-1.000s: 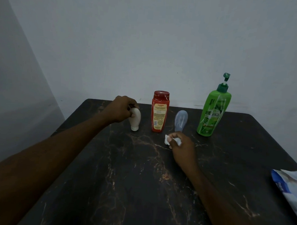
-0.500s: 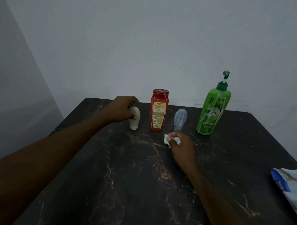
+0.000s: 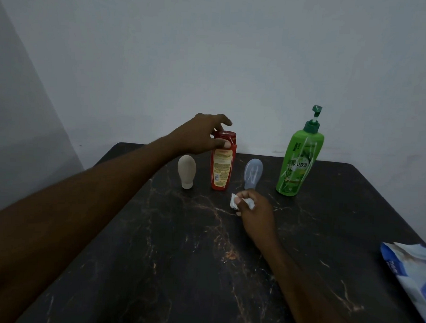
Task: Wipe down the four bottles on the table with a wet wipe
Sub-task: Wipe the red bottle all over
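Lettering on green pump bottle (image 3: 300, 165) reads Vatika (red bottle (image 3: 222, 170) unreadable).

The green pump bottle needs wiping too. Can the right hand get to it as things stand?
Probably yes: the right hand, pinching the wipe, lies near the green pump bottle, with only bare table between them.

The left hand (image 3: 203, 134) covers the left side of the red bottle (image 3: 227, 184) and its cap (image 3: 227, 135), at twelve o'clock on the table (image 3: 154, 256). Its fingers pass behind the cap, so their contact cannot be told. The print on the label (image 3: 221, 165) is too small to read. The wipe (image 3: 234, 201) is mostly buried in the curled right hand (image 3: 256, 212). At four o'clock, the picture's right edge cuts off the packet (image 3: 412, 270). At six o'clock, the table's near edge lies out of view.
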Demonstrator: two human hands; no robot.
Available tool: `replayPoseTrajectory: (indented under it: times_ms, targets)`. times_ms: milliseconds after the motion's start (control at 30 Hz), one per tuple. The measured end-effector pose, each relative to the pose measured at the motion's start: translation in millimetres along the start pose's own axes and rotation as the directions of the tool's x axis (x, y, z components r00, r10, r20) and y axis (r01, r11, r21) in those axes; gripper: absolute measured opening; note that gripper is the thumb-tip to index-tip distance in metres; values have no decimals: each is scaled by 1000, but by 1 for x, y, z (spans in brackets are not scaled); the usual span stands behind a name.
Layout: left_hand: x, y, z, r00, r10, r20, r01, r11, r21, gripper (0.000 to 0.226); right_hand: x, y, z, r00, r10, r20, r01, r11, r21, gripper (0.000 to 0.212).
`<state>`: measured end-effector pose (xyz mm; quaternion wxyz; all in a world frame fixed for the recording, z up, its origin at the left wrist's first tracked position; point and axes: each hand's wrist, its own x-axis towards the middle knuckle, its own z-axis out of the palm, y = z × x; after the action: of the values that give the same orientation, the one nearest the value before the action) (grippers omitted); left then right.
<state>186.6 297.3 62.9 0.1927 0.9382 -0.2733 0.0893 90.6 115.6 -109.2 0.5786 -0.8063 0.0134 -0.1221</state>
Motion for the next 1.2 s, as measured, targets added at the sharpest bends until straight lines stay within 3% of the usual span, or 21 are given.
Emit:
replayPoseTrajectory:
  times_ms: [133,300,467,600,733,867,1033,1100,1200]
  targets:
    - [4,8,8,1000,25,-19,-24,999,32,40,0,-2,0,1000,14,-1,-14,999,52,6]
    - [-7,12,6,997,-15,-72,16,1000,17,36,0,-4,-2,999,30,-27,-28,996,83,6]
    - [-40,17,-1,975,-123,-184,111,991,-73,33,-9,-8,-15,996,86,-34,-78,979,189,6]
    - [-80,20,-1,925,-289,-248,239,947,-213,24,-36,-5,-40,994,88,-70,-80,990,114,4]
    - [-128,37,17,852,-499,-161,354,774,-525,18,-73,-19,-85,997,60,-40,-50,976,210,13]
    - [-171,66,53,774,-632,25,422,486,-765,18,-110,-25,-115,996,82,16,-84,971,226,34]
    - [-207,99,91,710,-667,227,428,152,-891,20,-150,-7,-124,992,129,-15,-127,985,113,21]
    - [-218,107,104,711,-660,243,403,100,-910,22,-162,1,-127,990,129,-55,-127,991,39,16]
    - [-229,111,116,759,-613,220,377,138,-916,24,-171,12,-131,982,123,-144,-133,989,-66,14]
